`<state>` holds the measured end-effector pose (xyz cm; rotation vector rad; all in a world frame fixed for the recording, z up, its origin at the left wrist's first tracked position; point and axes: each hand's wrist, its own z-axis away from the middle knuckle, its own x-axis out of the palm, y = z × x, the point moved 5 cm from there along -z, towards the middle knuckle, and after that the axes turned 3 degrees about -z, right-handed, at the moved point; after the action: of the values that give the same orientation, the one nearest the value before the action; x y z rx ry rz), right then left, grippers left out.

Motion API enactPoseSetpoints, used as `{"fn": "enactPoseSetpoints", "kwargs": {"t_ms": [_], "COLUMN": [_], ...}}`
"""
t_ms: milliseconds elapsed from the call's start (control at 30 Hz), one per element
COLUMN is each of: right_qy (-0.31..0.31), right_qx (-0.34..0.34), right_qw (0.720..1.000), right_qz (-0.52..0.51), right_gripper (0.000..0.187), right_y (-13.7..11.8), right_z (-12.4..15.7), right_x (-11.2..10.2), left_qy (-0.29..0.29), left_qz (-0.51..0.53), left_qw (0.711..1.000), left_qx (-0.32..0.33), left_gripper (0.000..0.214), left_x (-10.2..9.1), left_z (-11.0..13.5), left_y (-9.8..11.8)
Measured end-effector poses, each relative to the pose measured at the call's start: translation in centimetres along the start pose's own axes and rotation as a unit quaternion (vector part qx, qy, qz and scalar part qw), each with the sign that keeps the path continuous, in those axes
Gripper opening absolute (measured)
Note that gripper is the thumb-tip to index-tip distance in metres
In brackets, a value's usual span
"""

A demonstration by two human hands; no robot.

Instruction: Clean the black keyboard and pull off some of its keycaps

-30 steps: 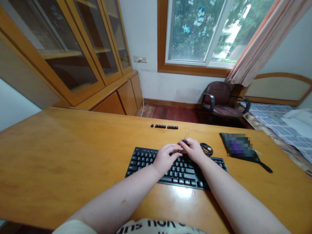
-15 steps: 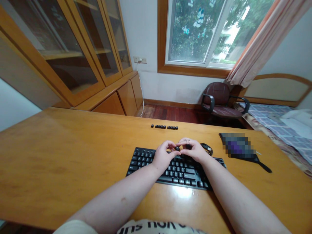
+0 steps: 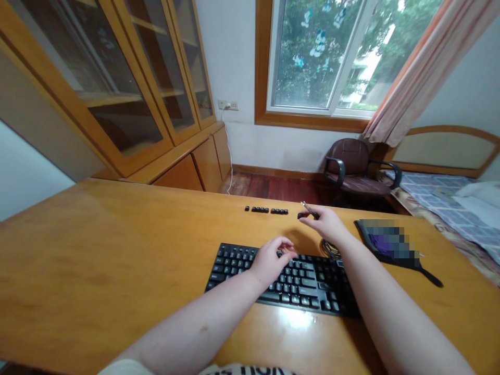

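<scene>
A black keyboard (image 3: 297, 281) lies on the wooden desk (image 3: 117, 250) in front of me. My left hand (image 3: 271, 258) rests over its upper rows with fingers curled and apart, holding nothing I can see. My right hand (image 3: 326, 224) reaches toward the far edge of the desk, pinching a small black keycap (image 3: 301, 215) together with a thin metal puller. A row of several removed black keycaps (image 3: 266, 210) lies just left of it along the desk's far edge.
A coiled black cable (image 3: 330, 249) lies behind the keyboard, partly hidden by my right wrist. A dark pouch with a strap (image 3: 394, 247) sits at the right. Beyond the desk are a brown office chair (image 3: 357, 166), glass-door cabinets (image 3: 136, 88), a window and a bed.
My right hand has lifted from the keyboard and moved away toward the keycap row, carrying a keycap and puller. My left hand has let go and dropped onto the keys.
</scene>
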<state>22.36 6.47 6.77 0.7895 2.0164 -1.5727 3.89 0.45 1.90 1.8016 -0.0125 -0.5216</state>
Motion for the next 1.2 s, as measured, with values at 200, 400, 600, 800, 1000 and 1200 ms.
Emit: {"fn": "enactPoseSetpoints", "kwargs": {"t_ms": [200,400,600,800,1000,1200], "right_qy": [0.036,-0.063,-0.071,-0.082,-0.067,-0.028], "right_qx": [0.093,0.064,0.061,0.076,0.065,-0.021], "right_qw": [0.995,0.992,0.988,0.985,0.986,0.984], "right_qz": [-0.013,0.083,0.123,0.132,0.140,0.177], "right_gripper": [0.028,0.022,0.018,0.019,0.027,0.033], "right_y": [5.8,8.0,8.4,8.7,8.1,5.9], "right_z": [-5.5,-5.3,-5.6,-5.4,-5.3,-5.5], "right_x": [2.0,5.7,5.5,5.8,5.5,5.7], "left_qy": [-0.013,-0.021,-0.028,-0.031,-0.033,-0.038], "left_qz": [-0.041,-0.057,-0.065,-0.066,-0.065,-0.078], "left_qw": [0.999,0.998,0.997,0.997,0.997,0.996], "left_qx": [0.004,0.012,0.004,-0.001,0.000,0.003], "left_gripper": [0.009,0.008,0.009,0.010,0.010,0.011], "left_x": [-0.1,0.0,0.1,0.0,0.0,0.2], "left_z": [0.1,0.1,0.1,0.1,0.1,0.0], "left_y": [0.2,0.5,0.6,0.6,0.7,0.6]}}
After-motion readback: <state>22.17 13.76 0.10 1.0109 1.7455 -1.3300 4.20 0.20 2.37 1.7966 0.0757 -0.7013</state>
